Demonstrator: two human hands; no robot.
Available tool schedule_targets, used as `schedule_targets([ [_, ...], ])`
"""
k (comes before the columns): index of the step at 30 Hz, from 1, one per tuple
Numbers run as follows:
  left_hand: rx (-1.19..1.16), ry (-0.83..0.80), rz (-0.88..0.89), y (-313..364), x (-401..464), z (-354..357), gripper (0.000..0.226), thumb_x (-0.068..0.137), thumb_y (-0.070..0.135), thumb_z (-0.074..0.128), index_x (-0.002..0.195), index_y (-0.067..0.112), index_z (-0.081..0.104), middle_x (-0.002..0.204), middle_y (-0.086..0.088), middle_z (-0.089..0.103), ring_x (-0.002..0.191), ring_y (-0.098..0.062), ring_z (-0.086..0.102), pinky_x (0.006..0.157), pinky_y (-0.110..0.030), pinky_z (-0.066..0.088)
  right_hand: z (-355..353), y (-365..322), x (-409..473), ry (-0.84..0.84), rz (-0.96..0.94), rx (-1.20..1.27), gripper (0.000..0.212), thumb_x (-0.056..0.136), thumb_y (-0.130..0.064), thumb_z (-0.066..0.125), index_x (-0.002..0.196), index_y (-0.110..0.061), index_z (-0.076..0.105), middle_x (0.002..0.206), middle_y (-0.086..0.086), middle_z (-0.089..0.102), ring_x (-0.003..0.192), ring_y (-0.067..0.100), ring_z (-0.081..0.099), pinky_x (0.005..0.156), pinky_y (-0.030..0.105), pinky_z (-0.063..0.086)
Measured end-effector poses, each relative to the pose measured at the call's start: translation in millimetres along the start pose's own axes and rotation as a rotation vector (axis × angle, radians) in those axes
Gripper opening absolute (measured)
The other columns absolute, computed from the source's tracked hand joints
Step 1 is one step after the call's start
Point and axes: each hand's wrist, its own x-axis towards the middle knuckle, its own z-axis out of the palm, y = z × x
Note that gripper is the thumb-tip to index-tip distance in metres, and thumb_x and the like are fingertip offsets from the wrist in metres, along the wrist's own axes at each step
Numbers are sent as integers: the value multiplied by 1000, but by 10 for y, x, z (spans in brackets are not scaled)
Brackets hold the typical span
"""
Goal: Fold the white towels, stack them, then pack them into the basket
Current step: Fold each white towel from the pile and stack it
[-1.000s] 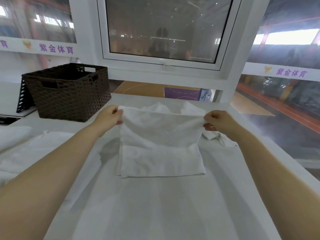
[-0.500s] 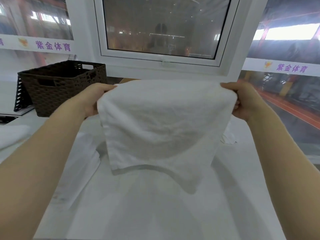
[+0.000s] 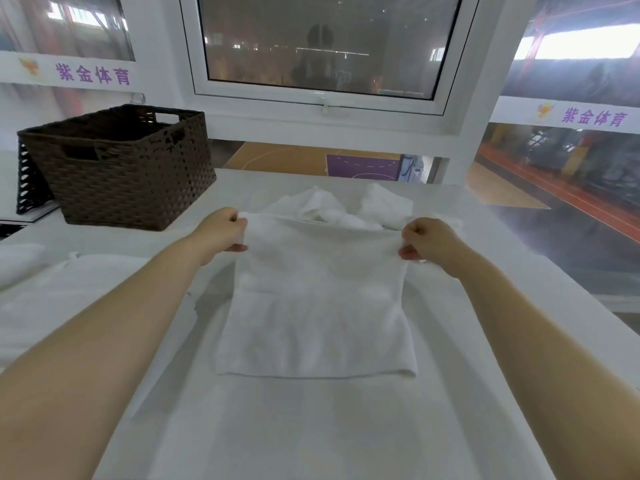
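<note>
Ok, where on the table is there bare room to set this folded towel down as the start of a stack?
Free: the near strip of the table in front of the towel, between the forearms, and the stretch between towel and basket. Crowded: behind the towel, a loose towel heap; at left, spread white cloth. The left hand and right hand pinch the towel's far corners.

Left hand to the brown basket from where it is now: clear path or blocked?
Probably clear. The left hand pinches the towel by a far corner; the basket stands on its far left, open top, with only bare table between. It must release first.
</note>
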Motion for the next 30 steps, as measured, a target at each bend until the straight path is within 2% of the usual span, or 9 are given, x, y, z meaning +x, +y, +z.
schedule_targets([
  [5, 31, 140, 60, -223, -15, 125, 26, 101, 22, 46, 83, 3, 48, 89, -11, 51, 86, -27, 61, 91, -50, 54, 92, 271, -117, 14, -10, 114, 22, 100, -20, 49, 98, -2, 60, 89, 13, 69, 86, 27, 73, 86, 40, 59],
  [10, 184, 337, 198, -353, -286, 319, 23, 99, 20, 43, 87, 2, 52, 88, -21, 58, 82, -37, 57, 62, -41, 40, 243, 438, -350, 77, -68, 225, 15, 101, -13, 48, 98, -2, 58, 102, 13, 64, 94, 23, 71, 81, 30, 60],
  [12, 184, 382, 222, -479, -480, 372, 19, 99, 22, 45, 93, 7, 54, 86, -18, 57, 80, -35, 54, 62, -35, 33, 310, 544, -507, 86, -72, 282, 14, 102, -11, 47, 95, -2, 56, 98, 13, 61, 93, 25, 70, 79, 32, 61],
  [15, 85, 331, 122, -739, -875, 484, 15, 102, 27, 45, 102, 14, 52, 83, -8, 58, 77, -25, 53, 67, -34, 35, 431, 773, -771, 56, -58, 367, 15, 103, -11, 45, 92, -5, 54, 90, 14, 56, 79, 25, 67, 81, 44, 60],
  [18, -78, 228, 81, -988, -1179, 557, 11, 103, 23, 45, 101, 17, 54, 67, -13, 62, 56, -19, 61, 60, -31, 48, 547, 1037, -966, 32, -33, 374, 17, 104, -12, 45, 91, -5, 53, 86, 12, 55, 74, 20, 62, 82, 51, 59],
  [21, -100, 176, 98, -1153, -1311, 529, 12, 103, 20, 46, 97, 27, 54, 69, -7, 69, 63, -14, 69, 68, -35, 54, 617, 1193, -1073, 54, -69, 272, 17, 103, -15, 45, 91, -12, 56, 73, 2, 64, 74, 16, 67, 85, 45, 58],
  [24, -17, 103, 178, -1194, -1396, 487, 16, 104, 18, 44, 98, 28, 55, 81, 4, 71, 78, -12, 70, 72, -34, 54, 644, 1227, -1142, 109, -131, 158, 21, 102, -15, 45, 87, -23, 57, 74, 3, 68, 80, 23, 70, 72, 31, 51],
  [27, 135, 33, 229, -1197, -1472, 424, 15, 104, 24, 41, 93, 25, 52, 79, 6, 66, 74, -14, 63, 72, -40, 49, 635, 1286, -1185, 110, -193, 155, 25, 102, -12, 45, 82, -24, 53, 75, 10, 61, 80, 32, 66, 69, 42, 51],
  [30, 231, -30, 269, -1189, -1535, 351, 16, 94, 34, 38, 86, 23, 47, 71, 5, 61, 64, -12, 56, 64, -37, 46, 558, 1364, -1198, 61, -272, 39, 26, 101, -5, 45, 82, -21, 53, 73, 7, 60, 70, 27, 57, 63, 32, 44],
])
